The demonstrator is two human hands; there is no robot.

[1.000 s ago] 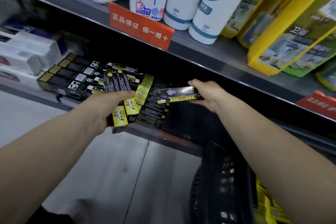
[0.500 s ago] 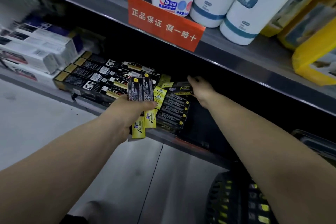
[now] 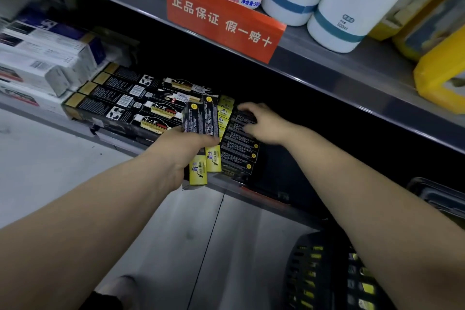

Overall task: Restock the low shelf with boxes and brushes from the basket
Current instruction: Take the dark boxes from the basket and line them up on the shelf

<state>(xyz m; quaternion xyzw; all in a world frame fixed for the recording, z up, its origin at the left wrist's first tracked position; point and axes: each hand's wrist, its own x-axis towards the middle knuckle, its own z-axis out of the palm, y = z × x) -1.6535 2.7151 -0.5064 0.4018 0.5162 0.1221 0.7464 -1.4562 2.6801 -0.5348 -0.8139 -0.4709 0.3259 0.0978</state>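
My left hand grips a bundle of black and yellow boxes, held upright in front of the low shelf. My right hand rests with curled fingers on the top black box of a stack lying on that shelf; whether it still grips the box I cannot tell. Rows of similar black boxes lie to the left. The black basket sits at the lower right, with yellow items showing through its slots.
White boxes fill the shelf's left end. Above, an upper shelf carries white bottles, yellow packs and an orange sign. The shelf space right of the stack is dark. Grey floor lies below.
My right hand carried a black and gold box into the shelf and set it on the stack. The view moved closer to the shelf. My left hand kept its bundle.
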